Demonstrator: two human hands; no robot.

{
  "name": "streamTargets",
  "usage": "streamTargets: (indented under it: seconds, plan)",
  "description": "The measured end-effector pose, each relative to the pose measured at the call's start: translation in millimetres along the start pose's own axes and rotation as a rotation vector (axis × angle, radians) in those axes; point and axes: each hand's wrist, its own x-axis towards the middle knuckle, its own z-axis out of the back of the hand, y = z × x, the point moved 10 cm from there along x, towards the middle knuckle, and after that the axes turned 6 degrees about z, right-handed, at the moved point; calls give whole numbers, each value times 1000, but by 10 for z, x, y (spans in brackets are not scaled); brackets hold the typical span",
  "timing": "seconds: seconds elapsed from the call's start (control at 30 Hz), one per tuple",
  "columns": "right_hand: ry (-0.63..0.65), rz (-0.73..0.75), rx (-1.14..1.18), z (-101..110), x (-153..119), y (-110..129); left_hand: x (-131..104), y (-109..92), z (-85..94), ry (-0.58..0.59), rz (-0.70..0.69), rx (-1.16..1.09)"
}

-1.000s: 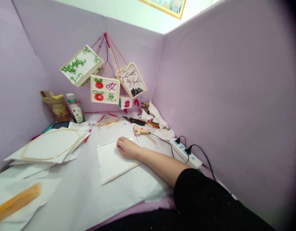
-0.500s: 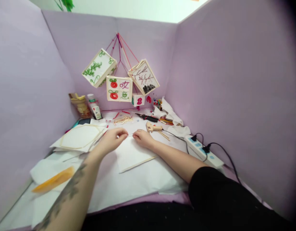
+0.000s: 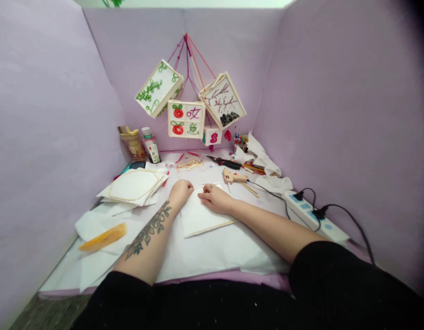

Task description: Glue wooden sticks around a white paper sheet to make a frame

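Observation:
A white sheet of paper [image 3: 201,221] lies on the table, with a thin wooden stick [image 3: 212,228] along its near edge. At the sheet's far left corner, my left hand [image 3: 182,192] has its fingers closed together; what they pinch, if anything, is hidden. My right hand [image 3: 216,199] rests on the sheet's far part with its fingers bent and drawn together near the far edge. A pale strip shows at that edge behind the fingers, too small to make out well. Right of the hands lies a beige glue gun [image 3: 234,176].
Paper sheets with a stick frame [image 3: 132,184] are stacked left, above a yellow folded piece [image 3: 103,237]. Behind lie loose sticks [image 3: 191,164], pliers [image 3: 227,163] and a white bottle [image 3: 151,149]. A power strip [image 3: 311,214] with cables stands right. Decorated box lanterns [image 3: 186,120] hang at the back.
The view has shifted, so the scene sits further right. My hands have come down from holding a thin strip between them onto the far edge of the paper.

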Motion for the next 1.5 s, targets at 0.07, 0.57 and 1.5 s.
streamTargets:
  seconds: [0.07, 0.57, 1.5]
  plan:
    - [-99, -66, 165, 74, -17, -100, -14, -7, 9, -10, -6, -2]
    - [-418, -555, 1460, 161, -126, -679, -135, 40, 132, -66, -25, 20]
    - [-463, -588, 562, 1252, -250, -714, -362, 76, 148, 502, -3, -1284]
